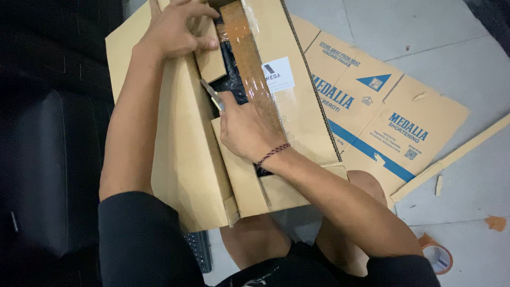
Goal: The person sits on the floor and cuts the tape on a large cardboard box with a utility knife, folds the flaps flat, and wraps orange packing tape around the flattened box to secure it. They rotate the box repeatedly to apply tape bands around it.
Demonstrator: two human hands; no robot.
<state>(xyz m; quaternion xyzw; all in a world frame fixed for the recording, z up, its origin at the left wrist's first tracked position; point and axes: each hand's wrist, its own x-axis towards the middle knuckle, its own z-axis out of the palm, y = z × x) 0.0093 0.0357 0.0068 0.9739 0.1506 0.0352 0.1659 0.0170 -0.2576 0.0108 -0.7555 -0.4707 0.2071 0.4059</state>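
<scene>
A large brown cardboard box (175, 159) lies across my lap, sealed along the top with clear brown tape (245, 48). My left hand (175, 26) presses down on a cardboard flap (211, 62) near the far end of the box. My right hand (247, 127), with a braided bracelet on the wrist, grips a utility knife (211, 94) whose blade points into the gap between the flaps. Something wrapped in black plastic (232, 74) shows through the opening. A white label (278, 74) is stuck on the box top to the right of the tape.
A flattened printed cardboard carton (382, 111) lies on the grey tiled floor (457, 48) to the right, with a long cardboard strip (451, 157) beside it. A roll of brown tape (436, 256) sits at the lower right. A dark seat or cushion (48, 159) fills the left side.
</scene>
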